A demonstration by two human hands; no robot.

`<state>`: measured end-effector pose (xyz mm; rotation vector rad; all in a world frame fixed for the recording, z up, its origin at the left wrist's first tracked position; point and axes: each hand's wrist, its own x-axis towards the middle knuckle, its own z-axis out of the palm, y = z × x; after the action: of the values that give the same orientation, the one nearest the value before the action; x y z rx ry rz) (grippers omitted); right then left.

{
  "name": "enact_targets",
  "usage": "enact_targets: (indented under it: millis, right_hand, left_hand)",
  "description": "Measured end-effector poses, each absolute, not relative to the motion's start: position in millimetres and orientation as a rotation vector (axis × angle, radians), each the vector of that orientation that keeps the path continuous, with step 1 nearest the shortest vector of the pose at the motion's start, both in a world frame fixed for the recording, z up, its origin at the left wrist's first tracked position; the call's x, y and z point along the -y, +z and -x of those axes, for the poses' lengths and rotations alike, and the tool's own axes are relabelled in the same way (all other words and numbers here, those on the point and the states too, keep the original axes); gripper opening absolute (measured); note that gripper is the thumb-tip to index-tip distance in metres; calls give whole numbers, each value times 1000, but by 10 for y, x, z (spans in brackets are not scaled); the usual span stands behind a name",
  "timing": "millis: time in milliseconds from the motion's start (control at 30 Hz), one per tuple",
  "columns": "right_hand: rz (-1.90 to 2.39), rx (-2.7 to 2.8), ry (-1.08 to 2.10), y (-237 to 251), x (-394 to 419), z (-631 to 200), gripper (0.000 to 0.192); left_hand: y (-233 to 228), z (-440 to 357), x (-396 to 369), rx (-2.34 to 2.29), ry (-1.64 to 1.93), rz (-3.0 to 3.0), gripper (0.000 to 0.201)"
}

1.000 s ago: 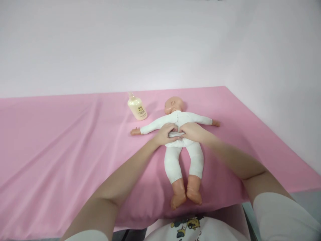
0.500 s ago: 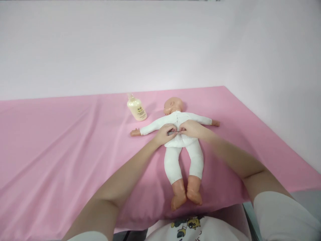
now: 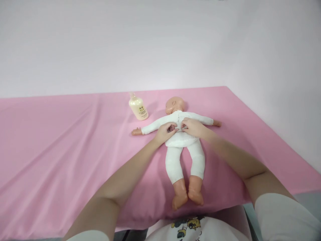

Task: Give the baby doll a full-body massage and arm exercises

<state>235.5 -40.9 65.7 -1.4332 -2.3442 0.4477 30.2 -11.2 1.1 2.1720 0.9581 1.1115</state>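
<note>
A baby doll (image 3: 174, 169) in white cloth lies stretched out, its head turned to the left and a seam or fastening running down the middle of its trunk. My left hand (image 3: 166, 132) rests on the left half of the trunk, thumb and fingers curled in and pinching at the white cloth. Opposite it, my right hand (image 3: 192, 128) pinches the cloth just right of the seam. A small gap separates the two sets of fingertips. What exactly lies between them is too small to make out.
A pale yellow pump bottle (image 3: 139, 107) stands to the left of the doll's head. Pink cloth (image 3: 62, 150) with loose folds covers the table. Behind it rises a white wall (image 3: 150, 43), which continues along the right side.
My right hand has shifted slightly up the doll's trunk, and the fingertips of both hands have drawn a little apart. The view has tilted slightly.
</note>
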Motion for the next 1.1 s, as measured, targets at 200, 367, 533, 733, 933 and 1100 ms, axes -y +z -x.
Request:
enact_targets:
  millis: [200,367,533,733,933,1100]
  right_hand:
    - [1431,2259,460,569,376,-2339,21]
    - [1415,2307,405,560,389,-2325,18]
    - [1433,2308,380,600,376,-2340,17]
    - [1442,2240,407,574,347,-2350,18]
    - [1457,2121,471,475,280,-2365,24]
    - [1407,2158,400,403,241,-2379,24]
  left_hand:
    - [-24,-276,57,-1042,1163,-2167,16]
    - [-10,-267,55,-1015,1120,-2204,14]
    - [-21,-249,43,-1090,1173,-2316,11]
    - [-20,-239,16,-1095,1160,-2353,9]
    - [-17,-231,16,-1118,1161,-2356,14]
    - [-33,-220,21,-1141,1132,-2393,30]
